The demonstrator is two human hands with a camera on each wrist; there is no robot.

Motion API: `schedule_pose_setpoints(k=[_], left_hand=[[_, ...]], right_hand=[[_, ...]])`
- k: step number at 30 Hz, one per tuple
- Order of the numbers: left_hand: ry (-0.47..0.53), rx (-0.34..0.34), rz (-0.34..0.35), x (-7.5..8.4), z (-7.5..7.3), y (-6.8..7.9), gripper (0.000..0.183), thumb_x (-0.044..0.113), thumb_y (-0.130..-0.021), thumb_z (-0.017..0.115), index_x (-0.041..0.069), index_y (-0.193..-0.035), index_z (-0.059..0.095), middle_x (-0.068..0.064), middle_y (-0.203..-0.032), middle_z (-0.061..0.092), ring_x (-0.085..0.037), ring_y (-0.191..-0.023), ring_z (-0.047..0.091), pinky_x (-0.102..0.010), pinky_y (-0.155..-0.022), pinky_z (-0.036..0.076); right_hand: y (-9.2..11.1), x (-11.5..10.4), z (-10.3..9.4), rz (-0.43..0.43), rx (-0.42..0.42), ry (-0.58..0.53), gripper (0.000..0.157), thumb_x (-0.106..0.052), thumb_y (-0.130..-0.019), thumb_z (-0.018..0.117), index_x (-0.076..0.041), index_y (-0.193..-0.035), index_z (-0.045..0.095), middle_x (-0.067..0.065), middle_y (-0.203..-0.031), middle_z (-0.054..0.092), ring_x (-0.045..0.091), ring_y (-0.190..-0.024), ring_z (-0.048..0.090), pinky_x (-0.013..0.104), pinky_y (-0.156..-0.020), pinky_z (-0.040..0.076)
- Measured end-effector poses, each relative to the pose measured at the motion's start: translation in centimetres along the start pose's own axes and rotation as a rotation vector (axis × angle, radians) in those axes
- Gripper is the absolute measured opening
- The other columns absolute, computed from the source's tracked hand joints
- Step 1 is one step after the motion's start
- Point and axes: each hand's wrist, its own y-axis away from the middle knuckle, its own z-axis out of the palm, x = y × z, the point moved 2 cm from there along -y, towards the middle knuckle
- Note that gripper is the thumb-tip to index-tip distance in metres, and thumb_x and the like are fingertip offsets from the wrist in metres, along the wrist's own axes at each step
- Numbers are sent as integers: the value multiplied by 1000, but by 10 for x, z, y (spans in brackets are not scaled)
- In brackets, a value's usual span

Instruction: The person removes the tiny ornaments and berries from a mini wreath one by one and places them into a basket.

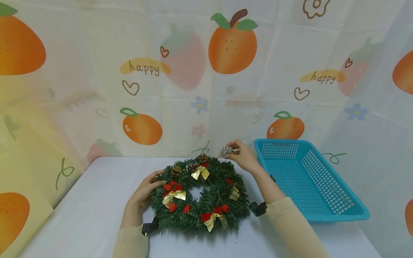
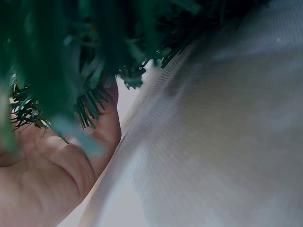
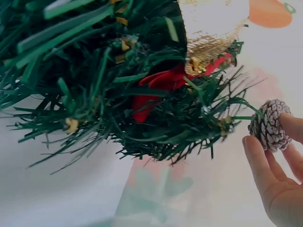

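- Right grip (image 1: 244, 157) has a whitish pinecone (image 1: 227, 152) pinched, by the back edge of the wreath (image 1: 208, 200)
- Left grip (image 1: 146, 187) touches its left side, can't tell how closed
- Wreath's on the desk (image 1: 93, 204), blue basket (image 1: 326, 182) to the right

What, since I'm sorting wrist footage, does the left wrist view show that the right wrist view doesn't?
Only the left wrist view shows the left hand, at the green wreath. Only the right wrist view shows the right hand pinching a whitish pinecone, plus gold ribbon, red fabric and a printed fruit. Both share the green wreath.
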Motion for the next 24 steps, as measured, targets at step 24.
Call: schedule_pose_setpoints(k=[24], left_hand=[[74,-4,-11,0,1,3,60,17,-96,59,4,-150,36,-25,-163,19,-48,-152,9,-75,-116,6]], right_hand=[[2,3,-26,-10,79,-34,49,-20,-93,68,-12,-139,52,20,-144,51,39,-123,60,48,-92,57]])
